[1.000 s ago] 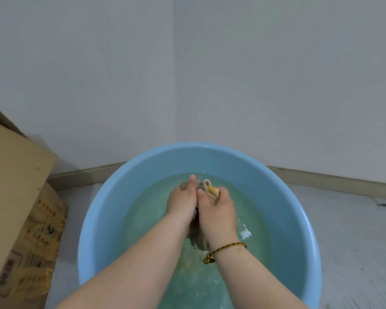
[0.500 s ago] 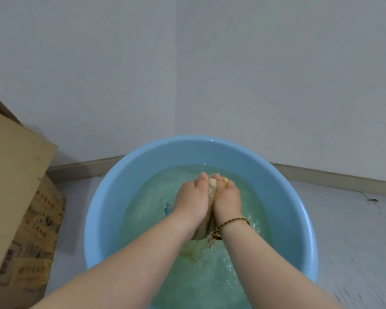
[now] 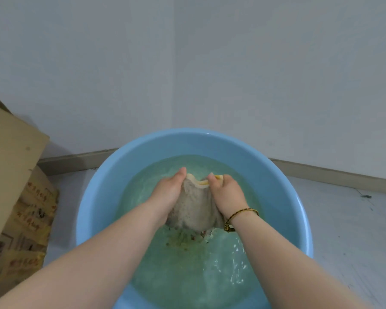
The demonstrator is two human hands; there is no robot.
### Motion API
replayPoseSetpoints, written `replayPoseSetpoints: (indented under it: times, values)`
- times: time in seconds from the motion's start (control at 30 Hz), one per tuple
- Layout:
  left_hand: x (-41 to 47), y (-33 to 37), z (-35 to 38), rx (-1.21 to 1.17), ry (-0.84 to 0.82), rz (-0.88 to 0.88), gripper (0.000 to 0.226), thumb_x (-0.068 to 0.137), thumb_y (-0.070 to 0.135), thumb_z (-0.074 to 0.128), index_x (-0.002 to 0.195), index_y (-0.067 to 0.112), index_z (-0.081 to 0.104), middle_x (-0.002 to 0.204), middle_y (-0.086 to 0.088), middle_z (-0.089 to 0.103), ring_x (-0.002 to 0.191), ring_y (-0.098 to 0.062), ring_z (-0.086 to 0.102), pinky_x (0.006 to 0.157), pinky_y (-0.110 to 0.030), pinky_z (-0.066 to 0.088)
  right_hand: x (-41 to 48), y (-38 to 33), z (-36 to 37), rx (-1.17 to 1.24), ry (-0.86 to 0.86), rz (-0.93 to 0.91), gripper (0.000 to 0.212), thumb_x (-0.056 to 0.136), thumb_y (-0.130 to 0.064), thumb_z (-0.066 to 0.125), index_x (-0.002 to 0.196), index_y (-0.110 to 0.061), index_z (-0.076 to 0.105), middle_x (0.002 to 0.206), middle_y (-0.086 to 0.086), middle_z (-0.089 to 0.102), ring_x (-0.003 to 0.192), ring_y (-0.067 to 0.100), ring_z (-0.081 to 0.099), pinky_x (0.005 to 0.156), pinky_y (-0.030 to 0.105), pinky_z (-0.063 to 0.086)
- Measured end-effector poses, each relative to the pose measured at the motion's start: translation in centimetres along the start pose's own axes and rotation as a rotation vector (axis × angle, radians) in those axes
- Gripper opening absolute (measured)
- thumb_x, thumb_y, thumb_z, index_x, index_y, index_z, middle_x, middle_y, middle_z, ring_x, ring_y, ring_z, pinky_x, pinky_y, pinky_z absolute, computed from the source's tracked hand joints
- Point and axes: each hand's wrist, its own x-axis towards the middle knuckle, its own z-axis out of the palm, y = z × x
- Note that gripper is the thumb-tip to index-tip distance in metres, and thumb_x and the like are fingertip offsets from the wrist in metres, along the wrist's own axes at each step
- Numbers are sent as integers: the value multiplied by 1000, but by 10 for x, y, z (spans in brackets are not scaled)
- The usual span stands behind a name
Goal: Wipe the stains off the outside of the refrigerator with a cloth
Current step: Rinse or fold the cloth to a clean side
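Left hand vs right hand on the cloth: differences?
The right hand has a braided bracelet at its wrist; the left hand has none. The left hand grips the cloth on its left side, the right hand on its right, at the yellow trim. Both hold it over the blue basin.

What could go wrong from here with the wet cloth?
The cloth, gripped by the left hand and right hand, looks soaked; unwrung, it may drip on the floor. Dark specks float in the water beneath it and could soil it again. Splashes might wet the cardboard box beside the basin.
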Motion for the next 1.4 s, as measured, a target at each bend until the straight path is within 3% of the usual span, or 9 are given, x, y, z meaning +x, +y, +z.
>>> replayPoseSetpoints:
  times: [0.17, 0.43, 0.67, 0.83, 0.93, 1.03, 1.13, 1.23, 1.4]
  values:
    - [16, -22, -10, 186, 12, -30, 28, 82, 30, 65, 99, 7, 63, 110, -15, 65, 91, -23, 61, 79, -27, 45, -10, 22, 3, -48, -287, 23, 31, 84, -26, 63, 105, -14, 44, 94, -2, 49, 81, 10, 48, 52, 10, 38]
    - [32, -43, -20, 817, 53, -59, 46, 87, 41, 54, 114, 4, 57, 120, -12, 60, 110, -28, 55, 85, -26, 41, -9, 29, 13, -298, -358, 65, 44, 85, -25, 62, 119, -6, 43, 119, 10, 55, 111, 25, 53, 86, 27, 42]
    - [18, -21, -13, 372, 98, 82, 26, 88, 27, 58, 92, 2, 64, 101, -19, 66, 96, -31, 62, 83, -33, 47, -14, 18, -9, -143, -256, 66, 38, 85, -21, 62, 114, -9, 40, 103, 6, 51, 90, 18, 49, 75, 23, 40]
    - [-14, 20, 2, 221, -24, 229, 19, 88, 28, 56, 72, 19, 59, 77, -2, 61, 80, -22, 59, 78, -31, 47, -32, 22, -30, 9, -355, -119, 109, 73, -24, 75, 146, -26, -7, 148, 1, 25, 135, 16, 29, 108, 27, 29]
    - [-34, 40, 11, 158, -129, 296, 17, 90, 28, 53, 82, 16, 61, 79, 0, 61, 77, -17, 58, 70, -26, 46, -38, 19, -22, -152, -306, -319, 124, 61, -28, 83, 144, -30, -9, 141, -7, 35, 134, 15, 31, 110, 34, 30]
    - [-45, 56, 7, 155, -185, 330, 25, 91, 34, 48, 89, 14, 63, 83, 1, 63, 77, -12, 59, 67, -21, 46, -30, 11, -14, -65, -106, -427, 102, 61, -31, 77, 143, -25, 16, 113, -8, 53, 111, 19, 53, 92, 34, 45]
    - [-42, 63, -7, -13, -315, 133, 51, 91, 51, 34, 83, 11, 64, 83, -2, 67, 79, -13, 62, 69, -24, 47, -21, 4, -18, -366, 270, -692, 18, 57, -27, 57, 75, -25, 53, 62, -14, 46, 63, 23, 53, 53, 23, 32]
    - [-37, 51, -14, -225, -370, -34, 49, 91, 50, 33, 87, 8, 59, 86, -9, 61, 78, -19, 58, 67, -27, 43, -17, 10, -24, -336, 466, -997, 6, 57, -21, 52, 61, -18, 48, 53, -7, 46, 58, 13, 33, 53, 17, 23]
    - [-34, 20, -11, -177, -831, -287, 71, 47, 69, 69, 95, 17, 71, 98, -7, 69, 97, -28, 62, 73, -47, 53, -21, 5, -34, -481, 521, -1129, 13, 69, -17, 46, 82, -13, 44, 73, 8, 66, 60, 18, 57, 41, 22, 36]
